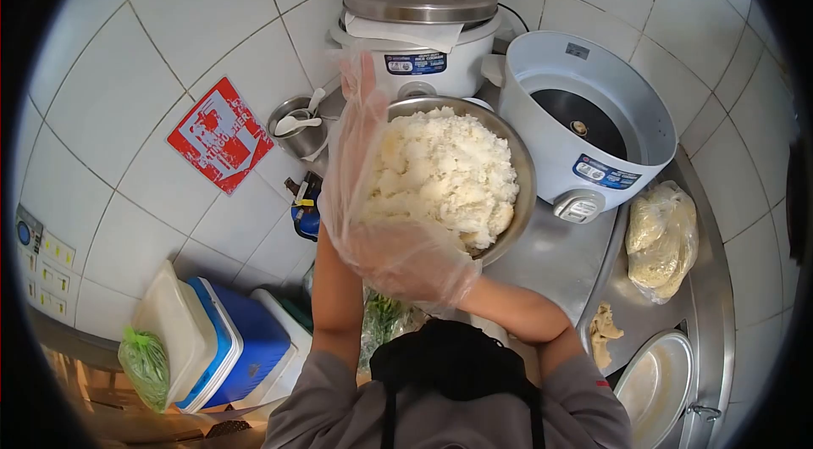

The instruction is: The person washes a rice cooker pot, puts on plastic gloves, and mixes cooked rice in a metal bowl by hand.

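Note:
My left hand, in a clear plastic glove, is raised with its fingers stretched upward, blurred at the tips. Across its wrist lies my right hand, also in clear plastic, touching the left glove's cuff area. The right fingers are blurred under the film, so I cannot tell whether they grip it. Just beyond both hands is a round metal pot, heaped with cooked white rice. Part of the pot's left rim is hidden behind my left hand.
Behind stands a rice cooker with a metal lid. At right is an open grey cooker body on the steel counter. A bagged pale food, a metal lid, a spoon cup and a blue cooler surround me.

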A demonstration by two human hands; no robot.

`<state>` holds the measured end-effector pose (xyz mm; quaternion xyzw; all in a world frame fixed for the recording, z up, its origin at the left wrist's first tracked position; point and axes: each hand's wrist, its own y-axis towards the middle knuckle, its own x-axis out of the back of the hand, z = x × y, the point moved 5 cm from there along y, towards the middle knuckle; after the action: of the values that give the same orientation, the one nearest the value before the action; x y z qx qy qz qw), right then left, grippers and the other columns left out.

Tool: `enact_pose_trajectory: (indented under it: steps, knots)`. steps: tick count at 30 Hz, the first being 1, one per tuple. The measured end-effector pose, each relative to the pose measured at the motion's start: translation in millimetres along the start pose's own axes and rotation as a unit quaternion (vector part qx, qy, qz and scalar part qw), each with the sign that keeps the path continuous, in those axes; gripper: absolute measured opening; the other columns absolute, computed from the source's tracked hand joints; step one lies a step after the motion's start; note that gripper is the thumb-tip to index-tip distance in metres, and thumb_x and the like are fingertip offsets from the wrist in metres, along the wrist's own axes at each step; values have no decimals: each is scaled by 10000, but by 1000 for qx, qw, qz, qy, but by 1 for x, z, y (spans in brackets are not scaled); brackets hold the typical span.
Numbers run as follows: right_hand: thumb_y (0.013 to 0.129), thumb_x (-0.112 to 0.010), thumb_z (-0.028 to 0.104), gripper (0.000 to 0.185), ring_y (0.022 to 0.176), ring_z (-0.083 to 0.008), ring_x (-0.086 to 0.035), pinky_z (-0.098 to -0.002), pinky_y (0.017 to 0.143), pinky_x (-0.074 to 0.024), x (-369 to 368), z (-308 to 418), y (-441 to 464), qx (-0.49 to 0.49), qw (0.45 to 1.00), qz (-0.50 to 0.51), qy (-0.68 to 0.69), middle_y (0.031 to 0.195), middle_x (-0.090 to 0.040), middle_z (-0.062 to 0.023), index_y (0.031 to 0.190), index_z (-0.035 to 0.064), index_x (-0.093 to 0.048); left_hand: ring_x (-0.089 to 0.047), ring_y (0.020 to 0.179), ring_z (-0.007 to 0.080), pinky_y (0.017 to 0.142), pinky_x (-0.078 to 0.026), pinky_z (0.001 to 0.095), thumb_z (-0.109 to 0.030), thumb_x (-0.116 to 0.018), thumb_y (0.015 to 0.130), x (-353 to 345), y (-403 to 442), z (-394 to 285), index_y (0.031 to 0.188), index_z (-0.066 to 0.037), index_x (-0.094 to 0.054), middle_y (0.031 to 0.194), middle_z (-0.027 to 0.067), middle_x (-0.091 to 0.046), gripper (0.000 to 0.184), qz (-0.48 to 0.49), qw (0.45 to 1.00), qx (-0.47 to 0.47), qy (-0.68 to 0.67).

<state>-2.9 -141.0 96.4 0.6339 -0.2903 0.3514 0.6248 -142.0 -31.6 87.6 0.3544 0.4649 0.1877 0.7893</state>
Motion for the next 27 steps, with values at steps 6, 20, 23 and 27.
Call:
enact_pose_trajectory:
  steps: [6, 20, 23, 27]
  knots:
    - [773, -586, 339, 280, 907, -274, -543, -364, 821, -421, 13, -106, -23, -132, 973, 92, 162, 960, -581, -107, 829, 68, -627, -235, 1285, 294, 1029, -232, 364, -366, -611, 730, 1, -18, -48, 1362, -48, -176, 1402, 193, -192, 831, 96, 382, -170, -903]
    - [622, -648, 133, 656, 1118, -311, -441, -324, 922, -370, -79, -275, -57, -277, 941, 158, 113, 1215, -453, -178, 1234, 107, -413, -525, 947, 331, 849, -413, 360, -261, -625, 653, 67, -27, -54, 1176, -121, -441, 991, 167, -553, 571, 146, -17, -190, -971]
    - [616, -655, 141, 574, 1002, -300, -530, -318, 865, -412, -71, -285, -52, -303, 931, 121, 166, 1075, -555, -169, 1162, 87, -487, -536, 947, 320, 828, -427, 365, -219, -624, 658, 53, -13, -39, 1124, -103, -483, 974, 152, -584, 501, 137, -37, -147, -979]
    - [616, -681, 197, 536, 957, -293, -554, -326, 843, -419, -5, -250, -27, -313, 926, 155, 141, 1021, -584, -159, 1125, 128, -530, -563, 899, 320, 782, -453, 357, -216, -616, 673, 33, -17, -38, 1059, -80, -535, 946, 143, -605, 418, 197, -20, -127, -972]
